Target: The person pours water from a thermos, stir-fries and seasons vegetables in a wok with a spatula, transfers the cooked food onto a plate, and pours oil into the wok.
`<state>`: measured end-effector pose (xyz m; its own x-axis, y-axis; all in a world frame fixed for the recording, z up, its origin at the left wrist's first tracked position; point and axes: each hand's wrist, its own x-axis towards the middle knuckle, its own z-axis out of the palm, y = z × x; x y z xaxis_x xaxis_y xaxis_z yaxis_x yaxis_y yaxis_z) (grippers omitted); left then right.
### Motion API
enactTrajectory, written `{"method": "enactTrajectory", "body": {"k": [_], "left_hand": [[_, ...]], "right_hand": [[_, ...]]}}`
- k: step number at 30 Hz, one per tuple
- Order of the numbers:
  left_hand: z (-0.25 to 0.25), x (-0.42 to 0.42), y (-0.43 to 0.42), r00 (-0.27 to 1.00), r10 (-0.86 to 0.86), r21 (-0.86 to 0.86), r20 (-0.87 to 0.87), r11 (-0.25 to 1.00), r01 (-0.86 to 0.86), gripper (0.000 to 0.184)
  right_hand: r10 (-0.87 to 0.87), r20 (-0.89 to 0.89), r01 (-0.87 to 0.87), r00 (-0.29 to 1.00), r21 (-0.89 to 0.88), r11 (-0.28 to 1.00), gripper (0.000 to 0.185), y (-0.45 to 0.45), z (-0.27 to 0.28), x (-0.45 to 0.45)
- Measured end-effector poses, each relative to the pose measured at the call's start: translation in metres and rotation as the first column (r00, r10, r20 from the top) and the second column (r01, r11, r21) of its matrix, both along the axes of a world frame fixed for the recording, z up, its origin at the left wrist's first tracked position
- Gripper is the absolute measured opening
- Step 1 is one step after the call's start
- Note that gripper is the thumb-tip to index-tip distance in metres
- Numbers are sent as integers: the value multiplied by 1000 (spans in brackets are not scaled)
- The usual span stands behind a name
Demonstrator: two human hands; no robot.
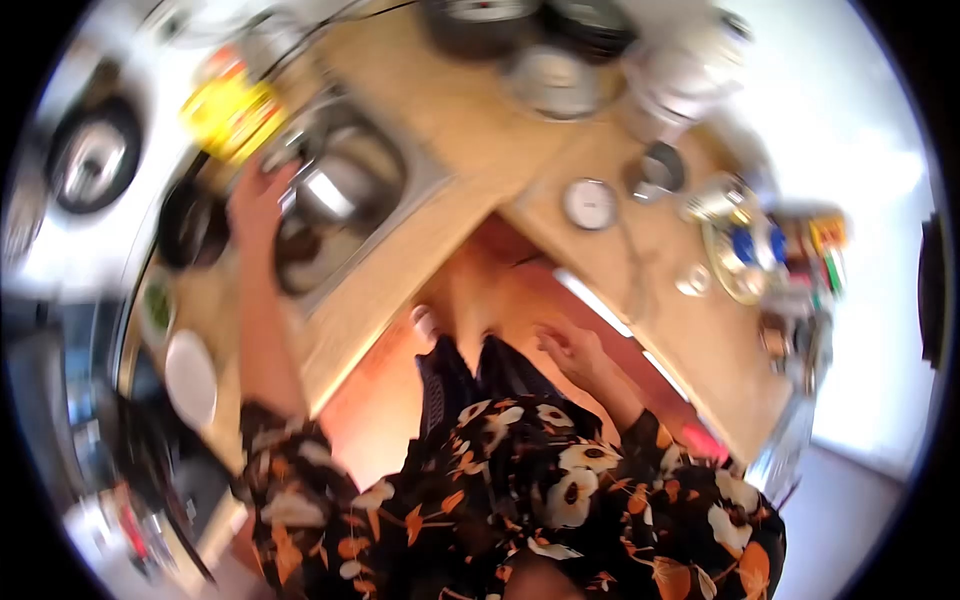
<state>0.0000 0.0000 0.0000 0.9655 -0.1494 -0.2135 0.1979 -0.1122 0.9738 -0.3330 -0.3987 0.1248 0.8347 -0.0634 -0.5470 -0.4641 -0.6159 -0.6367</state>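
Here, the left hand (262, 203) reaches to the left edge of the sink (428, 172), its fingers beside the tap (290, 150); blur hides the contact, so I cannot tell whether that grip is clamped on it. A shiny metal vessel (338, 192) sits inside the sink, just beside this hand. The right hand (572, 352) hangs well apart from the sink, to its right and above the floor (365, 385), its grip slack with fingers apart. Left of the sink are a dark pan (190, 228) and a white dish (190, 377); a yellow package (235, 118) stands behind it. On the bench (480, 130), right of the sink, lies a round white-faced object (590, 204).
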Motion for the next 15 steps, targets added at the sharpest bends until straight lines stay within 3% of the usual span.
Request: {"method": "enactTrajectory", "body": {"k": [1,2,3,4,5,6,7,8,10,12,15], "left_hand": [[4,-20,-35,973,196,376,120,898,-227,62],[-5,-18,-15,972,229,268,52,934,-234,63],[104,99,21,923,149,283,355,924,-258,60],[102,90,5,878,166,308,449,893,-327,59],[88,69,-2,881,226,313,416,874,-372,56],[73,55,-13,906,266,230,328,908,-350,55],[66,56,-14,892,307,142,332,919,-368,54],[61,55,-12,883,341,76,323,920,-383,53],[78,48,-22,885,349,78,307,918,-389,55],[85,40,-27,885,369,92,284,908,-409,56],[89,35,-25,888,359,60,288,919,-391,58]], "right_hand": [[-95,27,97,995,-73,993,31,5,7,-6],[-172,110,183,979,-93,979,31,14,-7,1],[-250,549,217,797,127,968,31,25,-58,123],[-529,556,357,641,394,847,28,5,-49,142],[-592,600,437,538,402,805,27,-19,-39,150],[-613,646,448,454,429,784,27,-51,-25,170],[-697,664,428,269,566,704,29,-67,-11,199],[-736,645,480,204,590,650,31,-94,-9,222],[-725,682,535,-96,650,540,37,-120,4,278],[-724,658,591,-208,674,443,44,-152,3,320],[-723,676,696,-142,587,412,51,-179,1,350]]}}
